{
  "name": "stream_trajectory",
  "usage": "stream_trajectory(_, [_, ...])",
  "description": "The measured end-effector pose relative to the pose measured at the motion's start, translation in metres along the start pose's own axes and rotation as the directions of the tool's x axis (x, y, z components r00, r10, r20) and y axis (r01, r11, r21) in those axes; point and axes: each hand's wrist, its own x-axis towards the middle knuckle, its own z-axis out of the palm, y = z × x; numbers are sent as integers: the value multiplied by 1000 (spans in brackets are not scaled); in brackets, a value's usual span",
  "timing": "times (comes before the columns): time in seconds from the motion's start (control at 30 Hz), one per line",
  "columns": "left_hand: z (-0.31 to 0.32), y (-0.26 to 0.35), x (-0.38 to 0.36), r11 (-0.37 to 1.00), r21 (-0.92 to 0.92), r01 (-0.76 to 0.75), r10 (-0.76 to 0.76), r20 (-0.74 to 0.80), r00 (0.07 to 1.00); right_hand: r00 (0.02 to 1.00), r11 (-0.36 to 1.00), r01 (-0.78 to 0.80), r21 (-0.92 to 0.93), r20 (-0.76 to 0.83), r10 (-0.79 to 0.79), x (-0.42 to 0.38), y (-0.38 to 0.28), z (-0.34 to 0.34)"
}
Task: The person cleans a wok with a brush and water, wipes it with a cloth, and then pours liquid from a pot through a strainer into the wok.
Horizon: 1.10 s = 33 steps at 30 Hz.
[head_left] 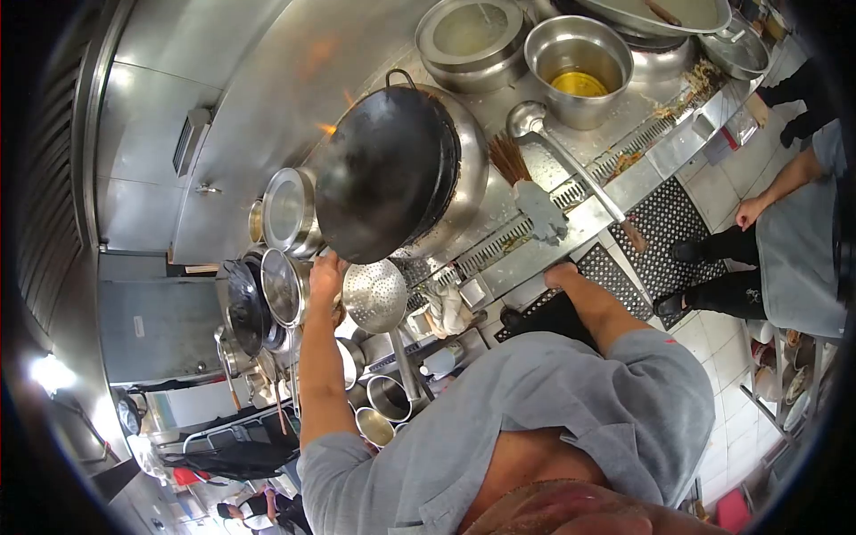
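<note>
A large black wok (383, 174) is tilted over the round stove burner (471, 192), and orange flames show beside its upper left edge. My left hand (326, 275) is closed on the wok's near rim or handle. By the stove's front edge is my right hand (561, 274), low beside the counter; its fingers are too small to make out. A perforated strainer (374, 294) lies just right of my left hand. A ladle (571, 160) rests across the counter, near a bamboo brush (510, 162) and a grey cloth (539, 212).
A steel pot with yellow oil (580, 71) and a lidded pot (471, 36) stand at the back. Several pans and pots are at the left. A co-worker in a grey apron (802, 259) stands at the right near black floor mats (669, 232). Another person is far off, lower left.
</note>
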Motion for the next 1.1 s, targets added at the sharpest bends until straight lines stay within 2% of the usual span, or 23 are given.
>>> stream_trajectory(0.1, [-1, 18, -4, 983, 166, -83, 92, -42, 995, 1000, 1000, 6, 20, -19, -5, -4, 0, -5])
stream_trajectory(0.2, [9, 25, -6, 975, 220, -22, 31, -37, 999, 1000, 1000, -10, -3, -22, 10, 3, -1, 1])
stream_trajectory(0.37, [20, 31, 3, 970, 241, 32, -15, -73, 997, 999, 999, -26, -27, -42, 25, 16, 1, 8])
stream_trajectory(0.43, [19, 26, 7, 963, 261, 61, -45, -69, 997, 996, 1000, -1, -31, -95, -2, 16, 2, 11])
stream_trajectory(0.57, [2, 17, 11, 949, 314, 26, -23, -14, 1000, 996, 1000, 13, -17, -90, -14, 29, 5, 19])
stream_trajectory(0.63, [-9, 9, 13, 940, 341, 26, -27, -1, 1000, 990, 1000, 12, 24, -139, -9, 32, 6, 23])
stream_trajectory(0.77, [-21, -15, 18, 910, 415, 20, -34, 26, 999, 990, 997, 73, 26, -119, -69, 36, 12, 24])
stream_trajectory(0.83, [-25, -18, 18, 881, 473, 5, -18, 24, 1000, 998, 997, 59, 50, -28, -58, 24, 11, 15])
stream_trajectory(0.97, [-27, -18, 18, 885, 464, 15, -34, 33, 999, 996, 996, 42, 84, -84, -35, 17, 8, 13])
stream_trajectory(1.07, [-25, -25, 17, 928, 369, 53, -43, -33, 999, 989, 996, 85, 26, -123, -81, 29, 10, 23])
stream_trajectory(1.1, [-24, -27, 15, 982, 191, 15, 47, -315, 948, 991, 994, 106, -21, -76, -108, 21, 9, 20])
